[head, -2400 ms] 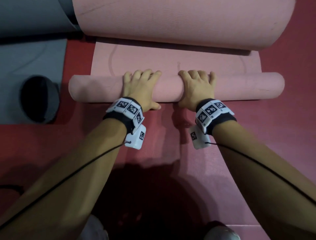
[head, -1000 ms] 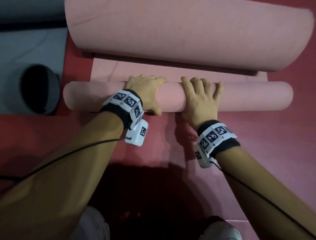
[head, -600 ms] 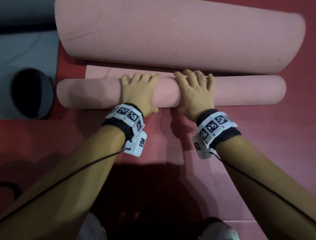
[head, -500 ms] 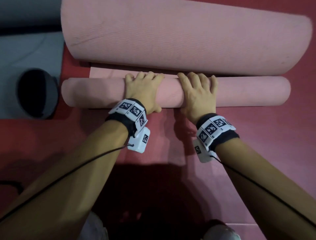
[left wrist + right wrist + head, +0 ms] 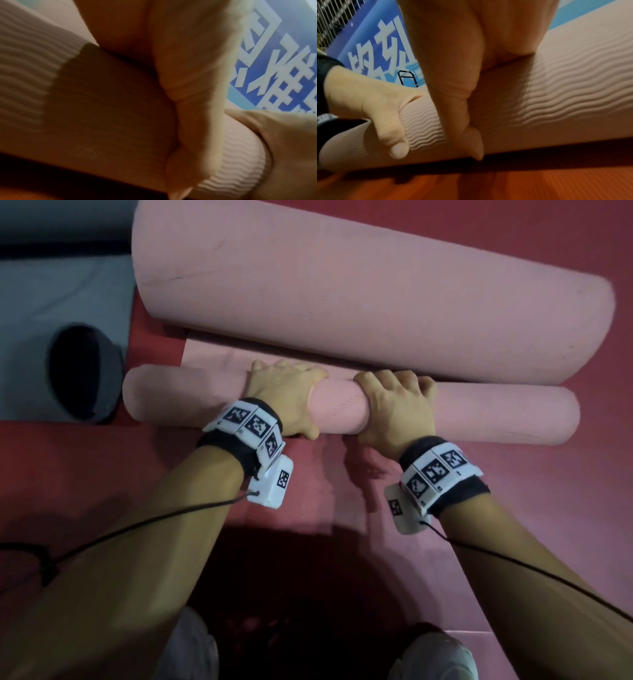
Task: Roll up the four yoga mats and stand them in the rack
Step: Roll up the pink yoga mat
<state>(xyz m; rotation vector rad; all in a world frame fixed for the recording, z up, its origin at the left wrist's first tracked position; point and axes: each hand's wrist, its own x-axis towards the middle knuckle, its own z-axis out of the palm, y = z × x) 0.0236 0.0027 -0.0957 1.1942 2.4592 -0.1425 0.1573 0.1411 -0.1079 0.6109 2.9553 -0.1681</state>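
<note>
Both hands are wrapped over one roll near its middle. The left hand (image 5: 286, 397) has its fingers curled over the far side and its thumb tucked under the near edge; the right hand (image 5: 397, 405) clamps the same roll just beside it, thumb underneath as the right wrist view shows. This pink yoga mat roll (image 5: 479, 419) lies across the centre of the head view on a red mat (image 5: 513, 525). A strip of unrolled pink mat (image 5: 212, 352) shows just beyond it, and a much fatter pink curl (image 5: 342, 285) fills the upper frame.

With both hands at the middle, the ends could drift and the roll turn conical or telescope. The fat curl ahead may block or bunch the last stretch. Loosening the grip would probably let the coil spring open.

A grey rolled mat (image 5: 85, 374) sits at the left edge. Each wrist band (image 5: 251, 424) carries black-and-white square marker codes. A blue banner (image 5: 373, 54) shows large white Chinese characters, too cropped to read.
</note>
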